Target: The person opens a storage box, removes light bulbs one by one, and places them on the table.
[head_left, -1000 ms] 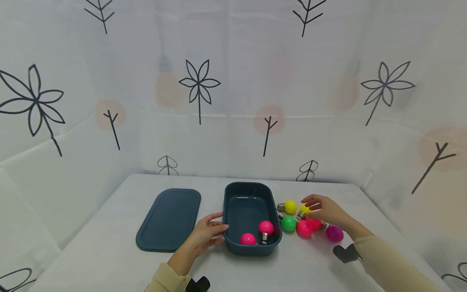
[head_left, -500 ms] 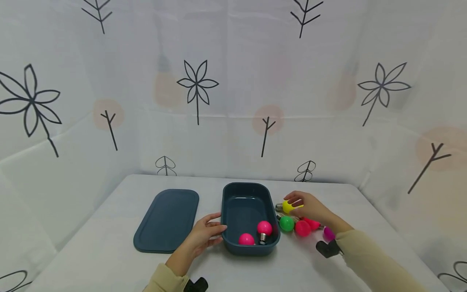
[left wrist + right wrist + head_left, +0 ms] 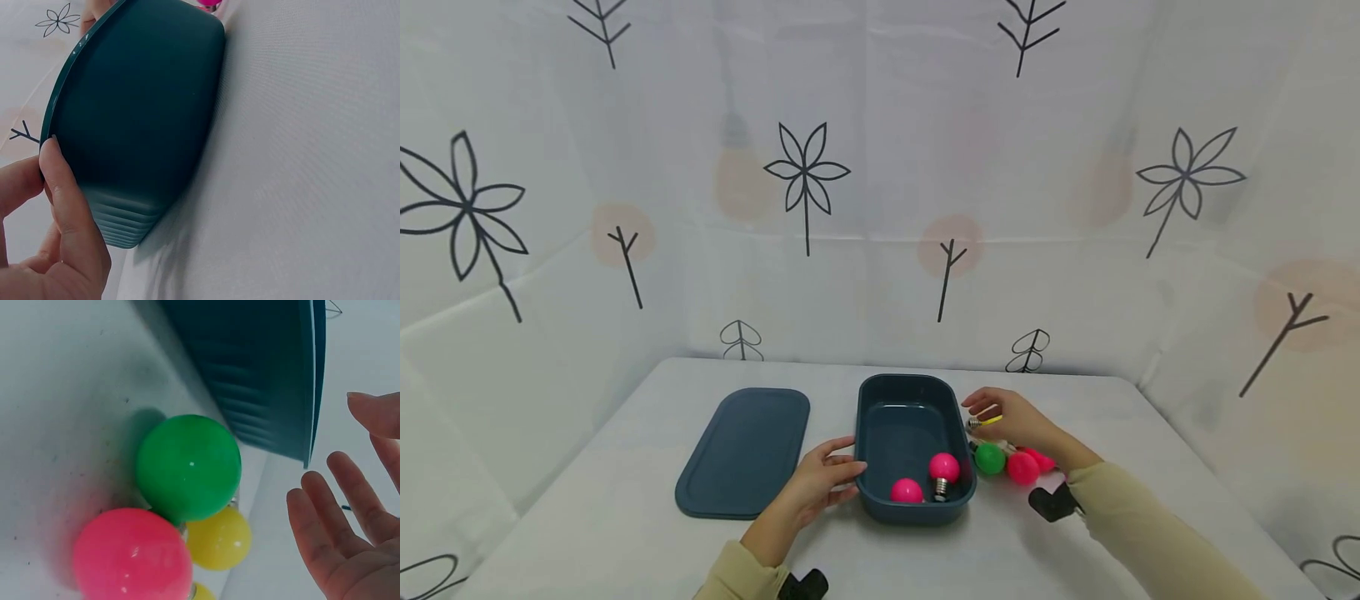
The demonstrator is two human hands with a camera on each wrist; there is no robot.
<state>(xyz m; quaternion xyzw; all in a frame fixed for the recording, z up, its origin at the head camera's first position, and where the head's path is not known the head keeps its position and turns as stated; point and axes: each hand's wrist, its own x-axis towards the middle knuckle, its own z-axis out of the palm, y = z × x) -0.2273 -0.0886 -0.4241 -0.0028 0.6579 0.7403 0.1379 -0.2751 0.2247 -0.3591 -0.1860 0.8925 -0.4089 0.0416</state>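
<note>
My left hand holds the near left rim of a dark blue box; in the left wrist view, fingertips lie on either side of that rim. Two pink light bulbs are inside it near the front. Over the loose bulbs to the right of the box hovers my right hand, fingers spread and nothing between them in the right wrist view. Below it are a green bulb, a pink-red bulb and a yellow bulb. In the head view my hand mostly hides the yellow ones.
A flat dark blue lid lies left of the box on the white table. Another red bulb lies by the right wrist. A white patterned cloth hangs behind the table.
My right hand has moved left over the bulbs toward the box, covering the yellow ones and, with the arm, the purple bulb. My left hand and the box have stayed in place.
</note>
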